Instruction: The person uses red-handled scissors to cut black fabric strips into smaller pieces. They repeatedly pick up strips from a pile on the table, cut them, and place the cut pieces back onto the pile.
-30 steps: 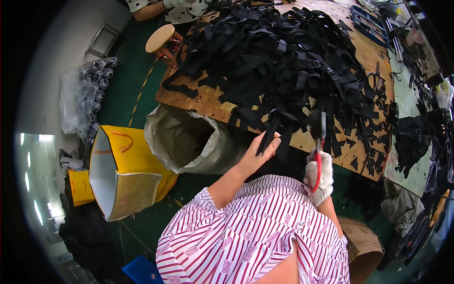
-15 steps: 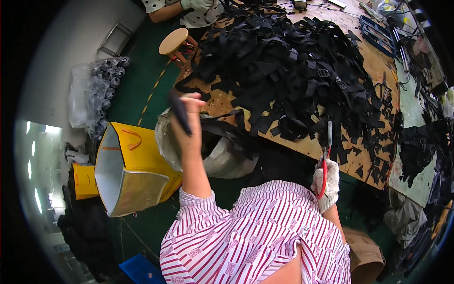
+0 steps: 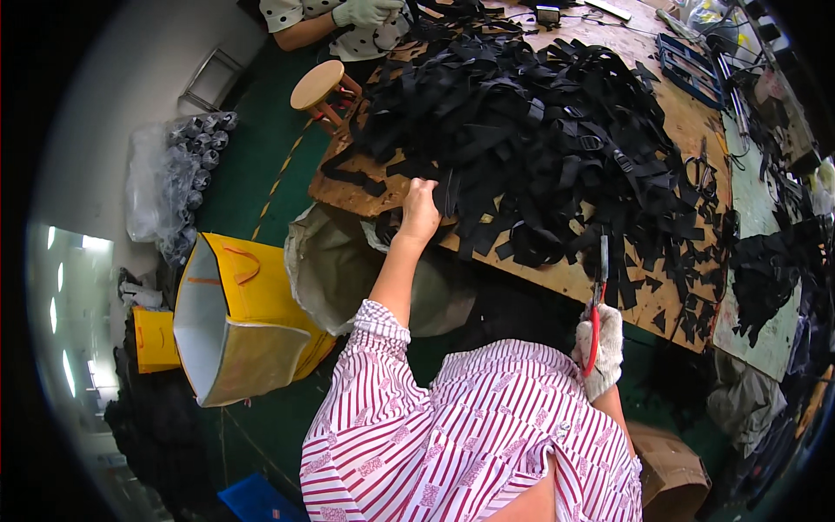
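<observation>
My bare left hand (image 3: pixel 421 213) reaches to the near left side of a heap of black webbing straps (image 3: pixel 513 130) on the wooden table. Its fingers are closed at the end of a black strap (image 3: pixel 447 193); part of the grip is hidden. In a white knit glove, my right hand (image 3: pixel 602 352) is wrapped round the red handles of scissors (image 3: pixel 595 331). Their metal blades point away from me, over the table's front edge. Below my left forearm, a pale woven sack (image 3: pixel 323 257) gapes against the table.
A yellow bag (image 3: pixel 261 283) stands left of the sack, with a round wooden stool (image 3: pixel 317 84) beyond. Across the table's far left, another person's gloved hands (image 3: pixel 365 12) are at work. Small black scraps (image 3: pixel 687 304) lie at the right, near a cardboard box (image 3: pixel 665 465).
My left hand has swung from above the sack, where it carried a dark piece, rightward to the heap. The dark piece has left it. My right hand and the scissors have barely shifted.
</observation>
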Demonstrator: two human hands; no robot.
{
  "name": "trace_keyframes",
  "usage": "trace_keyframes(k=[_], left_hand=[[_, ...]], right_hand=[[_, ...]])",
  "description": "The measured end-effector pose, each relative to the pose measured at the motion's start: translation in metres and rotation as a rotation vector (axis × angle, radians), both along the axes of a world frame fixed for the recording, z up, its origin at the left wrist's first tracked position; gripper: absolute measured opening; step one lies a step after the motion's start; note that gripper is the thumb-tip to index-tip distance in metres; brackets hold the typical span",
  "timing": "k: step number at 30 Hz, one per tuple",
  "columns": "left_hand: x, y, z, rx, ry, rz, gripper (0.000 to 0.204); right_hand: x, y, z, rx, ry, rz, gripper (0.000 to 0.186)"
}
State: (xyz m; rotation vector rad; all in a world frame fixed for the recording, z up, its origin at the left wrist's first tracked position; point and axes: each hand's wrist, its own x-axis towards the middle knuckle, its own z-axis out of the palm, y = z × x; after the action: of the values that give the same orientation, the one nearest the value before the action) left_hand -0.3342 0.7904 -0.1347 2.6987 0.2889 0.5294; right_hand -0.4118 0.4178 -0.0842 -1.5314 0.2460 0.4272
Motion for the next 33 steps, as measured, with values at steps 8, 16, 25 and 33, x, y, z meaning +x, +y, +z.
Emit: trace_keyframes(k=[8,16,25,33], left_hand=[[-0.021,0.001,0.044,-0.555,0.006,-0.086,0.020],[-0.050,-0.043,0.097,-1.259,0.102,-0.263,0.031],[-0.041,-0.055,0.080,-1.143,-0.037,-0.506,0.033],[-0.059,-0.073,0.108,-0.479,-0.266,-0.537,0.014]], right_hand=[[0.004,0.005,0.002,-0.006,0.005,0.042,0.029],[0.005,0.009,-0.002,-0.059,-0.153,0.186,0.034],[0.003,0.004,-0.009,-0.112,-0.173,0.196,0.035],[0.002,0.008,0.000,-0.077,-0.102,0.151,0.038]])
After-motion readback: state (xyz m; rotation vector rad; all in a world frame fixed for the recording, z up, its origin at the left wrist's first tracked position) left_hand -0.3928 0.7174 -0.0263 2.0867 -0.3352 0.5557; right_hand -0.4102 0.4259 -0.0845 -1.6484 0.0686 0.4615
